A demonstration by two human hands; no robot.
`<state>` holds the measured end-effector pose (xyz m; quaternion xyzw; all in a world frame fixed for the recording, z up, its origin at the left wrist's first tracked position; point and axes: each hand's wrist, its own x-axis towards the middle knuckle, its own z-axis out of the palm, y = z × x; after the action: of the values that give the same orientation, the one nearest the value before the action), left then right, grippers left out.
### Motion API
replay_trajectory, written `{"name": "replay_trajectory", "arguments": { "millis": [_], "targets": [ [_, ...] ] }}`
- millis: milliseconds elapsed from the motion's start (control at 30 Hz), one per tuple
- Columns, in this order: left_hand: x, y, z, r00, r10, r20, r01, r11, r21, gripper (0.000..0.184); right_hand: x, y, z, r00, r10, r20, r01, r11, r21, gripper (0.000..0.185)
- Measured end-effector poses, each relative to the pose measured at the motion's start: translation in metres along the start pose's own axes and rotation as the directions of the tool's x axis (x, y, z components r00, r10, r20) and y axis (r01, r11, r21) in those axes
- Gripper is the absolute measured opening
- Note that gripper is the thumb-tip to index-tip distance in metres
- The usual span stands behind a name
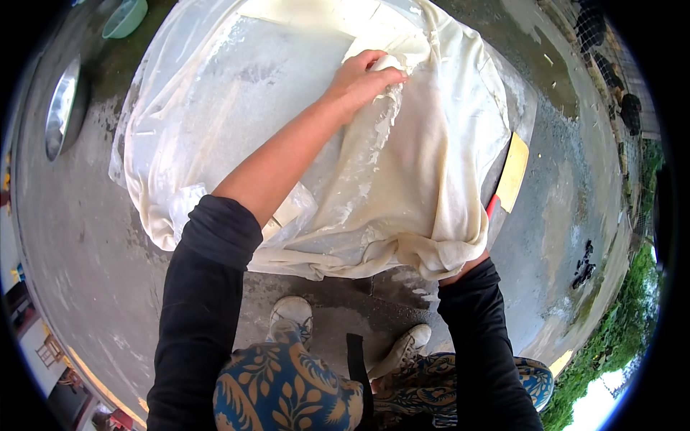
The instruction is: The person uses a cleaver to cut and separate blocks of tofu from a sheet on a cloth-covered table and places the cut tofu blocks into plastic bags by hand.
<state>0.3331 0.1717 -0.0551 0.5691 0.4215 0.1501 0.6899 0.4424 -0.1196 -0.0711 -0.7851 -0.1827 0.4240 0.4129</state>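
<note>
Your left hand is curled, thumb and fingers closed round a white clump on the cloth; a soft grip should smear it less. Your right hand goes under the near right fold, its grip hidden; steady tension there would limit wrinkles.

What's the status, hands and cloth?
Left hand gripping far part of pale cloth. Right hand mostly hidden under near corner. Flat yellowish piece beside cloth, right.
</note>
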Motion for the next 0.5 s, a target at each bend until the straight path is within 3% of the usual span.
{"name": "replay_trajectory", "arguments": {
  "millis": [267, 500],
  "targets": [
    [-0.002, 0.005, -0.009, 0.997, -0.048, 0.057, 0.049, 0.999, -0.014, 0.064, -0.004, 0.004, -0.001, 1.000, 0.000, -0.002, 0.000, 1.000, 0.011, 0.053],
    [-0.001, 0.001, 0.000, 1.000, -0.004, 0.006, 0.004, 1.000, -0.007, 0.061, -0.003, 0.004, 0.002, 1.000, 0.002, 0.001, -0.002, 1.000, 0.012, 0.055]
  ]
}}
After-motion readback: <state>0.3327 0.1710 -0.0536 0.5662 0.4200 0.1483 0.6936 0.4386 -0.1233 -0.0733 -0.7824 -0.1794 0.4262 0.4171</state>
